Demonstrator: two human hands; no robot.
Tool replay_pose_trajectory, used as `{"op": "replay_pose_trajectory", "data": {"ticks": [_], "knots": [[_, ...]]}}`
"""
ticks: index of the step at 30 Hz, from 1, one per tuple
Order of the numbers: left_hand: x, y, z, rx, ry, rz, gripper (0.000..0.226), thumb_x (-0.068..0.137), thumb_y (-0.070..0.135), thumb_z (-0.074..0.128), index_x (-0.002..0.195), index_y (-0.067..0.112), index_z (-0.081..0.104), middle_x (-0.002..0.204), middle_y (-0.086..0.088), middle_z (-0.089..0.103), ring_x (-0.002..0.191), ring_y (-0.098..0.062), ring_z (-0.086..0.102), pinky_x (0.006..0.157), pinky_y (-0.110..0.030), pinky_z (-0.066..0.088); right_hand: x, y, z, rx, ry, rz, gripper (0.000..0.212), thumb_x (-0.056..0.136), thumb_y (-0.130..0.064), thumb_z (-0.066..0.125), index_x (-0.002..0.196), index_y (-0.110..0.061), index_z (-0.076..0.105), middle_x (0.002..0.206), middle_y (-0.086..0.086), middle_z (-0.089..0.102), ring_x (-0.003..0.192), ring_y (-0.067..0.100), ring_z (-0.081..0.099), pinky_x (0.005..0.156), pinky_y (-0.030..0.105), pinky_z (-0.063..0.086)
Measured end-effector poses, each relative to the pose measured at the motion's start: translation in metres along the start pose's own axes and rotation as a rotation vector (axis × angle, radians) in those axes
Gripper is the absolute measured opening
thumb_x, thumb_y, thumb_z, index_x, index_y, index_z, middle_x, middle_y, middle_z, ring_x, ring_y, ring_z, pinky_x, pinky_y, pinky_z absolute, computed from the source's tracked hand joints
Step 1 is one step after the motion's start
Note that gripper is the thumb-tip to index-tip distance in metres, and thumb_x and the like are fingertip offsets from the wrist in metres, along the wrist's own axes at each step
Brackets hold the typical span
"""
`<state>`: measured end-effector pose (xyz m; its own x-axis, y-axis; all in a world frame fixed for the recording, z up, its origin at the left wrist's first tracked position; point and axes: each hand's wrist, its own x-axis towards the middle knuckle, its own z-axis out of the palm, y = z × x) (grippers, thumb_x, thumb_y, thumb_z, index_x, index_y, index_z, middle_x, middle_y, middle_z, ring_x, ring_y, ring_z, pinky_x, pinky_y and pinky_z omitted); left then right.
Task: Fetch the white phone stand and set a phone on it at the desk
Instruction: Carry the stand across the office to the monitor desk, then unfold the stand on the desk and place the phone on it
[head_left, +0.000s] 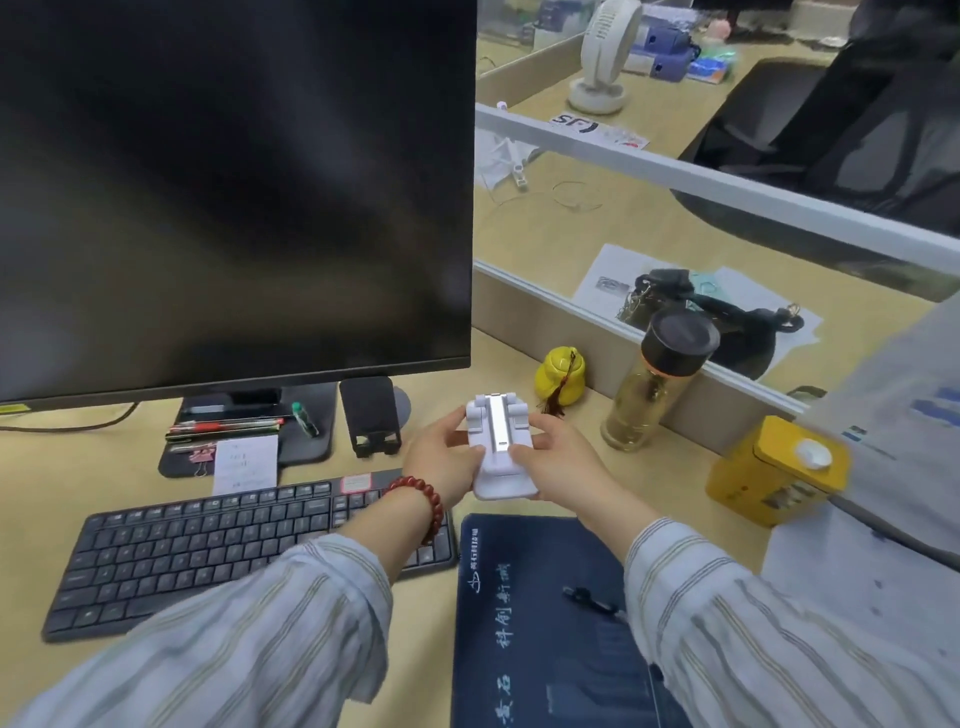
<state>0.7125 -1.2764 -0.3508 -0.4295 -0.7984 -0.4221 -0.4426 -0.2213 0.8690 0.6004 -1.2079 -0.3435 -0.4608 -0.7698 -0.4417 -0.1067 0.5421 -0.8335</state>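
The white phone stand (497, 447), folded flat with a silver strip down its middle, is held just above the desk between both hands. My left hand (440, 457), with a red bead bracelet on the wrist, grips its left side. My right hand (561, 460) grips its right side, thumb resting on the front face. No phone can be seen in the head view. A black phone stand (371, 415) stands empty to the left of the white one, by the monitor foot.
A large dark monitor (234, 192) fills the upper left, with a black keyboard (218, 545) below. A dark blue mouse pad (540, 623) with a pen lies at the front. A yellow jar (561, 375), a tea bottle (654, 379) and a yellow tin (776, 470) stand along the glass partition.
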Motion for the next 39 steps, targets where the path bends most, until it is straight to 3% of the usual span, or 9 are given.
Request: {"op": "replay_pose_trajectory", "data": {"ticks": [4, 7, 13, 18, 21, 25, 29, 35, 39], "knots": [[0.036, -0.029, 0.013, 0.036, -0.005, -0.037, 0.050, 0.086, 0.003, 0.052, 0.128, 0.030, 0.055, 0.111, -0.007, 0.067, 0.099, -0.029, 0.065, 0.083, -0.047, 0.057, 0.030, 0.022, 0.006, -0.020, 0.016, 0.052, 0.039, 0.087, -0.017, 0.053, 0.126, -0.019, 0.052, 0.113, 0.005, 0.065, 0.099, 0.024, 0.064, 0.083, 0.040, 0.056], [0.054, -0.042, 0.021, 0.045, 0.005, -0.051, 0.048, 0.086, 0.002, 0.051, 0.127, 0.026, 0.056, 0.109, -0.002, 0.066, 0.097, -0.026, 0.065, 0.084, -0.041, 0.056, 0.048, 0.037, 0.009, -0.055, 0.035, 0.060, 0.036, 0.088, -0.016, 0.053, 0.123, -0.015, 0.054, 0.107, 0.002, 0.060, 0.095, 0.020, 0.059, 0.080, 0.031, 0.050], [0.074, -0.058, 0.027, 0.077, 0.048, -0.037, 0.044, 0.089, 0.000, 0.050, 0.113, 0.036, 0.053, 0.096, 0.005, 0.058, 0.086, -0.014, 0.056, 0.058, -0.014, 0.042, 0.073, 0.058, 0.017, -0.094, 0.029, 0.063, 0.031, 0.087, -0.014, 0.055, 0.118, -0.014, 0.054, 0.102, 0.000, 0.057, 0.093, 0.018, 0.057, 0.079, 0.028, 0.047], [0.087, -0.066, 0.028, 0.192, 0.067, -0.014, 0.049, 0.086, 0.005, 0.054, 0.129, 0.028, 0.054, 0.110, 0.000, 0.066, 0.090, -0.015, 0.059, 0.081, -0.024, 0.046, 0.086, 0.065, 0.025, -0.072, 0.077, 0.057, 0.034, 0.087, -0.010, 0.056, 0.121, -0.012, 0.053, 0.103, -0.002, 0.053, 0.093, 0.016, 0.054, 0.078, 0.026, 0.044], [0.091, -0.067, 0.031, 0.248, 0.048, 0.026, 0.050, 0.085, 0.005, 0.053, 0.130, 0.026, 0.053, 0.103, 0.004, 0.061, 0.089, -0.014, 0.056, 0.079, -0.020, 0.041, 0.089, 0.067, 0.027, -0.074, 0.111, 0.056, 0.035, 0.087, -0.010, 0.056, 0.121, -0.013, 0.053, 0.104, -0.002, 0.053, 0.095, 0.017, 0.055, 0.079, 0.027, 0.045], [0.096, -0.073, 0.034, 0.374, 0.042, 0.069, 0.041, 0.081, 0.008, 0.054, 0.120, 0.020, 0.059, 0.107, -0.010, 0.063, 0.089, -0.021, 0.059, 0.073, -0.022, 0.040, 0.091, 0.072, 0.029, -0.068, 0.140, 0.041, 0.036, 0.085, -0.009, 0.058, 0.121, -0.015, 0.054, 0.103, -0.003, 0.054, 0.094, 0.015, 0.054, 0.080, 0.026, 0.045], [0.100, -0.074, 0.034, 0.427, 0.039, 0.071, 0.035, 0.082, 0.011, 0.054, 0.116, 0.019, 0.059, 0.106, -0.012, 0.058, 0.087, -0.023, 0.058, 0.071, -0.023, 0.040, 0.090, 0.073, 0.031, -0.086, 0.180, 0.017, 0.032, 0.085, -0.011, 0.060, 0.117, -0.016, 0.059, 0.099, -0.003, 0.058, 0.090, 0.014, 0.055, 0.077, 0.024, 0.043], [0.103, -0.076, 0.030, 0.519, -0.014, 0.097, 0.046, 0.082, 0.011, 0.053, 0.127, 0.020, 0.050, 0.114, -0.011, 0.052, 0.097, -0.025, 0.057, 0.077, -0.021, 0.039, 0.093, 0.080, 0.029, -0.191, 0.170, -0.034, 0.039, 0.085, -0.015, 0.061, 0.124, -0.013, 0.057, 0.124, 0.007, 0.058, 0.106, 0.022, 0.058, 0.085, 0.025, 0.043], [0.100, -0.072, 0.020, 0.671, 0.003, 0.184, 0.059, 0.084, 0.021, 0.053, 0.140, 0.015, 0.034, 0.134, -0.010, 0.043, 0.124, -0.030, 0.040, 0.094, -0.030, 0.034, 0.097, 0.077, 0.015, -0.368, 0.098, -0.152, 0.059, 0.082, -0.025, 0.067, 0.135, -0.013, 0.045, 0.137, 0.007, 0.045, 0.119, 0.020, 0.048, 0.090, 0.021, 0.034]]}}
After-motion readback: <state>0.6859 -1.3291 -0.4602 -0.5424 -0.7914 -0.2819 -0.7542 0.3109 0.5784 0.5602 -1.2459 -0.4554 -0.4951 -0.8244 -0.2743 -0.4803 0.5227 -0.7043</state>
